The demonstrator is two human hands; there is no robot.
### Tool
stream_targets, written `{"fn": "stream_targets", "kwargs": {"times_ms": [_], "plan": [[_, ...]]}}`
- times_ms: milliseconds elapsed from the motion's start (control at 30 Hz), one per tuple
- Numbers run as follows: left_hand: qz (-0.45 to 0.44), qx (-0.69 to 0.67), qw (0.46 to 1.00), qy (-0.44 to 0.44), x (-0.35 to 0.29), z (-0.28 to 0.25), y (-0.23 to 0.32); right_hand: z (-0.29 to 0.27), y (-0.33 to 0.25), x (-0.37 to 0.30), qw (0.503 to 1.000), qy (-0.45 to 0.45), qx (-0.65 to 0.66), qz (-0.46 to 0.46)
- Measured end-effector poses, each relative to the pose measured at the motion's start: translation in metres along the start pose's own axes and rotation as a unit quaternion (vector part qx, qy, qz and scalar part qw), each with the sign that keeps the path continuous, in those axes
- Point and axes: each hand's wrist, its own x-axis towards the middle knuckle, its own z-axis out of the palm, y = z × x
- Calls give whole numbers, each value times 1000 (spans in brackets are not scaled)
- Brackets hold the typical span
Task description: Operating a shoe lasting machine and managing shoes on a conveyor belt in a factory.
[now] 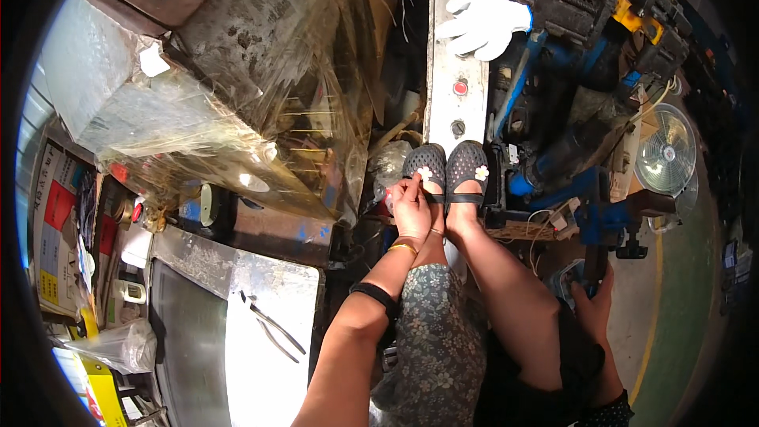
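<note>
My left hand point(410, 208) reaches down to my left shoe point(424, 160), a dark clog with holes. Its fingers are pinched together beside the white flower charm point(425, 173); whatever they hold, if anything, is too small to make out. Next to it is my right shoe point(468, 156), which has a similar white flower. Low on the right, my right hand point(598, 308) is curled at the lower end of a dark upright part of the blue machine point(594, 209). Its thumb and fingers lie on either side, and what sits in its grip is partly hidden.
Both feet rest on a pale beam point(458, 119) with a red button point(460, 88) and a white glove point(489, 24). Pliers point(271, 326) lie on a white panel at left. A plastic-draped machine point(261, 111) stands far left, a fan point(666, 149) at right.
</note>
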Motion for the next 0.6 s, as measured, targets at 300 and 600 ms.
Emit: {"fn": "stream_targets", "kwargs": {"times_ms": [300,600], "plan": [[1,18,1000,-2,-2,-3,-3,2,7,1,1000,-10,-1,22],[-12,8,1000,9,-1,4,-19,-1,21,2,998,9,-37,-42]]}}
